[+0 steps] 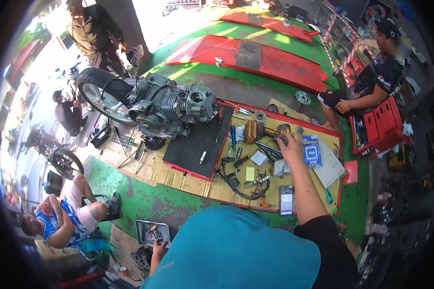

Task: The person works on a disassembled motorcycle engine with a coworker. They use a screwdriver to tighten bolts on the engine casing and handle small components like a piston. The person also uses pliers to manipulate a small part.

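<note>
My right hand [291,145] reaches forward over the cardboard mat [212,189], its fingers on small dark tools beside a yellow power tool [252,131]. Whether it grips one is unclear. A blue packet [311,151] lies just right of this hand. My left hand [159,248] is low beside my teal shirt, at the near edge of a metal tray [142,230] holding small parts; its fingers are curled and its grip is hidden. A scooter engine [176,107] with its rear wheel [101,91] sits at the mat's far left, by a black rubber mat [197,144].
Wrenches, a black cable [241,190], a phone [286,199] and papers [330,166] litter the cardboard. One person sits on a red crate [383,126] at right, another on the green floor at lower left, a third stands far left. Red ramps [255,57] lie beyond.
</note>
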Tool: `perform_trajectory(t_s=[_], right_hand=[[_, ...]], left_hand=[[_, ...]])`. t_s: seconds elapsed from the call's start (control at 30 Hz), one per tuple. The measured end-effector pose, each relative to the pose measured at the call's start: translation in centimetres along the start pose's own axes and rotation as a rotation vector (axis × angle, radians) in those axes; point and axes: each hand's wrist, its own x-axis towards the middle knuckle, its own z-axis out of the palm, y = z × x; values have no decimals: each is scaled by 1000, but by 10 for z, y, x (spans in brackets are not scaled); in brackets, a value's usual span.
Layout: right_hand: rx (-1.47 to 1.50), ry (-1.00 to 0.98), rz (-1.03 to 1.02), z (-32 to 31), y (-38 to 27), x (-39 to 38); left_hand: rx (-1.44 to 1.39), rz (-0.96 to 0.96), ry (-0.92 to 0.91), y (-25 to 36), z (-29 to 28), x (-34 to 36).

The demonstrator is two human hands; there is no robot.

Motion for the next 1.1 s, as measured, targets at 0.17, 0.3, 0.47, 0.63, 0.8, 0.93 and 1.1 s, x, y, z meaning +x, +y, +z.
perform_trajectory(t_s=[0.17, 0.3, 0.47, 0.63, 0.8, 0.93, 1.1], right_hand=[[505, -40, -396, 10, -132, 61], [595, -97, -549, 22, -217, 97], [526, -116, -550, 52, -241, 136], [502, -226, -541, 59, -244, 151], [396, -270, -588, 50, -254, 154], [328, -258, -603, 57, -256, 152], [227, -240, -606, 52, -263, 147]], left_hand=[[-65, -40, 36, -2, 19, -14], [-346, -68, 9, 45, 37, -31], [-294, 81, 50, 65, 51, -24], [20, 77, 80, 24, 51, 3], [-197, -156, -39, 25, 37, 20], [-128, -80, -13, 65, 7, 36], [-190, -27, -10, 100, 1, 77]])
